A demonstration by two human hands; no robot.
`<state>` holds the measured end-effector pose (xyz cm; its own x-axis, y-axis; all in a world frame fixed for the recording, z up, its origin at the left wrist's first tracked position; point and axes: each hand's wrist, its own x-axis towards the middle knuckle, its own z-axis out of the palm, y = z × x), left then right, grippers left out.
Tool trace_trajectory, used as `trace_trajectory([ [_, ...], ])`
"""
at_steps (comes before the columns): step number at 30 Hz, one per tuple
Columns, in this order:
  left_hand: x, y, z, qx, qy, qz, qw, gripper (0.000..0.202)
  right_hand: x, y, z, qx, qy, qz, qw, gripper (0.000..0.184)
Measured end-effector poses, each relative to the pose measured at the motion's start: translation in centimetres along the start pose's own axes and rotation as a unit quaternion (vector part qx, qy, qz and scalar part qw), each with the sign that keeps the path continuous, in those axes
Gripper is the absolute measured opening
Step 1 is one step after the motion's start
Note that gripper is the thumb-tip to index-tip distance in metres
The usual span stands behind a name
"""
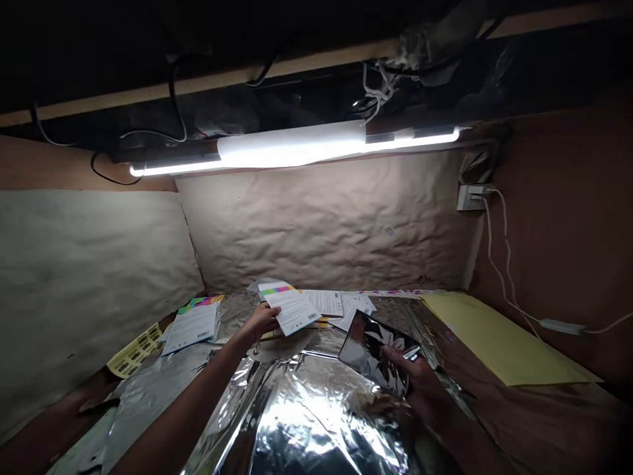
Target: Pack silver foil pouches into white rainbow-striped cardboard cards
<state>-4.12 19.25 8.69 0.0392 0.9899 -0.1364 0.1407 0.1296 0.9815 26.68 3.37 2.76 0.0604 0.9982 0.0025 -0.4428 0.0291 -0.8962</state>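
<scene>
My left hand (264,320) is closed on the left edge of a white printed card (293,311) with a coloured band along its top and a barcode at a lower corner. More printed cards (324,302) lie behind and to the right of it. My right hand (408,369) grips a dark, glossy flat pouch (366,346), thumb on top and its other fingers mostly hidden below. Something thin and silvery shows by the thumb; I cannot tell whether it is separate. The pouch is tilted above the shiny foil sheet (297,422) covering the table.
Several printed cards (192,326) lie at the left, near a yellow label sheet (133,349). Large yellow sheets (499,340) lie at the right. A lit tube lamp (410,140) hangs above. White cables run down from a wall socket (473,196) at the right.
</scene>
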Motion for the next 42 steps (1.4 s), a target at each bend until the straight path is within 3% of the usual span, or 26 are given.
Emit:
trace_trajectory([
  [3, -1.5, 2.5, -1.3, 0.029, -0.044, 0.069, 0.996, 0.039, -0.5, -1.3, -0.1, -0.095, -0.037, -0.065, 0.993, 0.044],
  [6, -3.5, 4.6, -0.5, 0.114, -0.113, 0.182, 0.970, 0.035, -1.3, -2.4, 0.4, -0.200, -0.087, -0.150, 0.964, 0.050],
  [9, -5.2, 4.8, 2.2, 0.306, -0.139, 0.337, 0.879, 0.033, -1.9, -3.1, 1.3, -0.283, -0.109, -0.229, 0.925, 0.038],
  [11, -6.2, 4.1, 4.0, 0.391, -0.148, 0.384, 0.823, 0.035, -2.0, -3.2, 1.6, -0.305, -0.100, -0.237, 0.917, 0.035],
  [14, -6.9, 2.9, 5.8, 0.428, -0.181, 0.423, 0.778, 0.039, -1.4, -2.7, 1.5, -0.281, -0.086, -0.205, 0.934, 0.045],
  [17, -6.9, 2.2, 6.5, 0.447, -0.184, 0.459, 0.745, 0.048, -0.9, -2.0, 1.0, -0.254, -0.065, -0.181, 0.948, 0.046],
  [20, -6.6, 1.9, 6.6, 0.474, -0.158, 0.469, 0.728, 0.050, -0.9, -1.8, 0.7, -0.247, -0.048, -0.145, 0.957, 0.042],
  [23, -6.5, 1.7, 6.5, 0.491, -0.146, 0.473, 0.716, 0.050, -0.9, -2.0, 0.5, -0.256, -0.086, -0.127, 0.954, 0.036],
  [26, -6.6, 1.6, 6.7, 0.504, -0.163, 0.485, 0.696, 0.049, -0.8, -1.6, 0.3, -0.274, -0.106, -0.103, 0.950, 0.022],
  [30, -7.0, 1.3, 7.4, 0.520, -0.182, 0.509, 0.662, 0.049, -0.5, 0.1, 0.4, -0.261, -0.133, -0.041, 0.955, 0.023],
  [34, -7.1, 0.1, 8.3, 0.538, -0.119, 0.563, 0.616, 0.056, -0.1, 0.7, 0.8, -0.196, -0.049, -0.067, 0.977, 0.029],
  [37, -6.7, -1.2, 8.8, 0.542, -0.077, 0.561, 0.622, 0.058, 0.1, 0.1, 0.7, -0.115, -0.001, -0.055, 0.992, 0.037],
  [39, -6.3, -1.9, 9.0, 0.540, -0.080, 0.551, 0.631, 0.074, 0.0, -0.5, 0.4, -0.057, 0.003, -0.020, 0.998, 0.036],
  [42, -5.4, -2.8, 9.1, 0.536, -0.119, 0.534, 0.642, 0.120, -0.4, -1.2, -0.1, 0.013, -0.014, 0.030, 0.999, 0.024],
])
